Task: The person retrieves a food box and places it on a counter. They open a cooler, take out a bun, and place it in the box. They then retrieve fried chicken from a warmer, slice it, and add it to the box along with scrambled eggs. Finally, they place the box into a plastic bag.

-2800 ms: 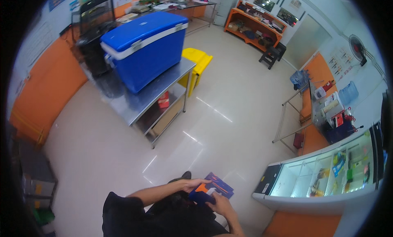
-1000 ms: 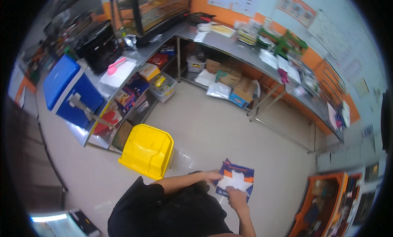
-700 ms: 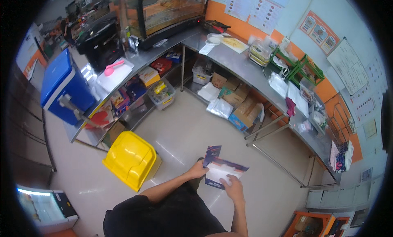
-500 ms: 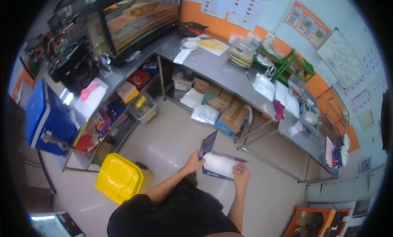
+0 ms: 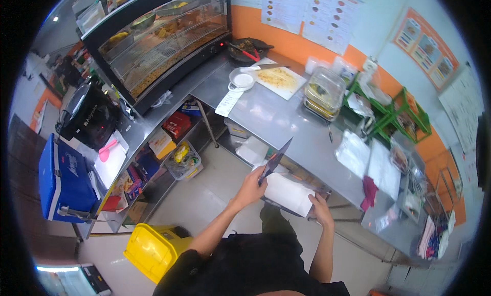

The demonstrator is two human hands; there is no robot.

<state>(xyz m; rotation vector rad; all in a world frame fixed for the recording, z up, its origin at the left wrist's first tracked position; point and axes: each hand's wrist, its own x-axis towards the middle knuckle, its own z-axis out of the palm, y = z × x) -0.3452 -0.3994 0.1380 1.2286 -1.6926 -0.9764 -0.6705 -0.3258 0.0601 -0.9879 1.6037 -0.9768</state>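
My left hand (image 5: 249, 189) is closed on a dark blue printed card (image 5: 275, 158), thin and seen nearly edge-on. Right beside it, a white paper piece (image 5: 289, 192) with dark outer edges is gripped at its right end by my right hand (image 5: 321, 211), fingers bent around the border. Whether the dark card and the white piece are joined, I cannot tell. Both are in front of my body, above the floor and near the steel counter (image 5: 299, 137).
On the counter are a cutting board (image 5: 280, 81) with a knife (image 5: 271, 67), stacked plastic containers (image 5: 323, 94), green baskets (image 5: 404, 119) and plastic bags (image 5: 353, 152). To the left stand a glass display cabinet (image 5: 169, 38), black cooker (image 5: 92, 117), blue cooler (image 5: 66, 176) and yellow bin (image 5: 151, 250).
I have come closer to the counter. Both hands, with the card and the white piece, appear shifted right and slightly up. The right hand now wraps the white piece's edge more fully.
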